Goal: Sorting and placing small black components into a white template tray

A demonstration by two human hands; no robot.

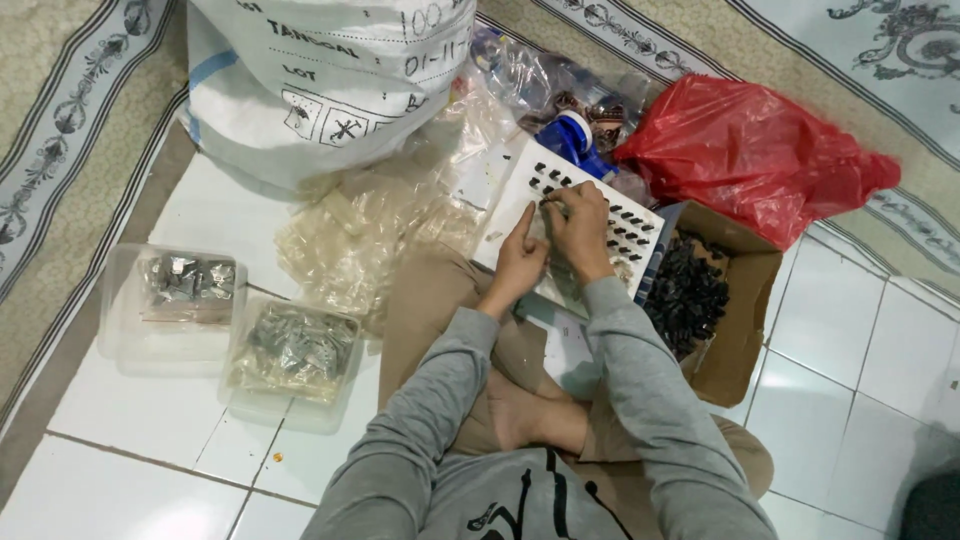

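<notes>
Both hands meet over the white tray (510, 215) of small black parts, the left hand (519, 262) pinching with forefinger raised, the right hand (581, 228) curled on something tiny, a cardboard box (735, 330) of black pieces right of the tray, two clear tubs (130, 345) of packets far left.

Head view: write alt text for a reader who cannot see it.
Seated on a tiled floor, a person's left hand and right hand press small black parts onto a white tray, beside a cardboard box of black parts.
</notes>
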